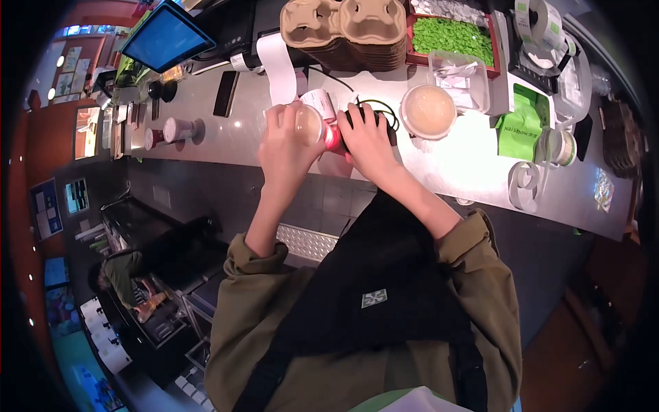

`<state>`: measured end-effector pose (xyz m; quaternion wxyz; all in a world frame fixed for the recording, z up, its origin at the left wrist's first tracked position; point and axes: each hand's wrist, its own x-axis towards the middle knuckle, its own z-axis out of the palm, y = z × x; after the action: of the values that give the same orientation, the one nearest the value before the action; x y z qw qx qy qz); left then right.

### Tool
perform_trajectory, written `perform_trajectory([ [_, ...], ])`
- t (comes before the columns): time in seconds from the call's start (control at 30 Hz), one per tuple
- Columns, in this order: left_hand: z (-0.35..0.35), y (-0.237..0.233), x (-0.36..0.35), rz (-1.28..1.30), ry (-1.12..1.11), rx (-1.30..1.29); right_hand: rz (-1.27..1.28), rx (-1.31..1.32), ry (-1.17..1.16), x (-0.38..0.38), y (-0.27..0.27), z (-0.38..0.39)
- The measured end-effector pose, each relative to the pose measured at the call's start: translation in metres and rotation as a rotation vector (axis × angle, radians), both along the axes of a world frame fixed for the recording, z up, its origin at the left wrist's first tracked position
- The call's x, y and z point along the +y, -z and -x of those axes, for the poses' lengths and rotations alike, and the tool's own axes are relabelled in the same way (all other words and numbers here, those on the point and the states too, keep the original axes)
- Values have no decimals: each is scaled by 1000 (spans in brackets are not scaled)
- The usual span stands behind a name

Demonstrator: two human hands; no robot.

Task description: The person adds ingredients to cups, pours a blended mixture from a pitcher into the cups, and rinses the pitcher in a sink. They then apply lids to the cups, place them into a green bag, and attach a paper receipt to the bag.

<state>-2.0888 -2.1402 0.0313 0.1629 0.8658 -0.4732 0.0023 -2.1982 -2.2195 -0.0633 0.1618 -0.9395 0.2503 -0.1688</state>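
Observation:
At the counter's front edge, my left hand (283, 141) is wrapped round a lidded cup (309, 123) with a pale drink. Close to its right, my right hand (371, 141) rests with curled fingers on a black handheld device (355, 118), which glows red between the hands. A white printed label (318, 103) shows just behind the cup. From farther back a long strip of white paper (278, 69) curls down towards my left hand. Another lidded cup (428, 111) with a pale orange drink stands to the right of my right hand.
Stacked cardboard cup carriers (343, 34) stand at the back, beside a red tray of green packets (453, 40). A green bag (523, 127) and label rolls lie right. A tablet (167, 36), phone (225, 93) and small cups (180, 129) are left. A person (130, 281) is at lower left.

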Motion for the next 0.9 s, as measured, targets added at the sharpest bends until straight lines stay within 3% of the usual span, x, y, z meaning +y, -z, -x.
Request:
perform_trajectory([
  [0.1, 13, 9, 1, 51, -51, -64, 72, -50, 8, -5, -3, 2],
  [0.13, 29, 9, 7, 14, -77, -48, 123, -48, 29, -10, 18, -4],
  [0.2, 44, 5, 18, -49, -128, -25, 33, -41, 12, -21, 34, -8],
  [0.4, 51, 35, 36, 67, 55, -46, 221, -407, -173, -30, 24, 27],
  [0.47, 33, 44, 35, 169, 191, -77, -48, -622, -380, -2, -2, 81],
  [0.5, 27, 44, 34, 142, 201, -45, -277, -569, -392, 23, 7, 118],
  [0.53, 35, 35, 26, 152, 234, -138, -499, -503, -397, 47, 25, 153],
  [0.6, 16, 36, 21, 206, 358, -135, -629, -127, -346, 86, 86, 211],
  [0.63, 10, 36, 16, 119, 356, -158, -533, -117, -287, 93, 130, 229],
  [0.67, 10, 38, 21, 192, 340, -67, -438, -110, -230, 93, 164, 240],
  [0.7, 20, 36, 26, 296, 289, 192, -246, -196, -126, 82, 181, 237],
  [0.73, 24, 34, 28, 442, 401, -359, -50, -287, -23, 67, 200, 227],
  [0.8, 61, 51, 56, 726, 192, -441, 25, -122, 178, 45, 237, 217],
  [0.87, 95, 103, 85, 1105, 51, -192, 162, 21, 132, 19, 300, 215],
  [0.9, 115, 138, 97, 1157, 14, -66, 175, 51, 161, 14, 313, 213],
])
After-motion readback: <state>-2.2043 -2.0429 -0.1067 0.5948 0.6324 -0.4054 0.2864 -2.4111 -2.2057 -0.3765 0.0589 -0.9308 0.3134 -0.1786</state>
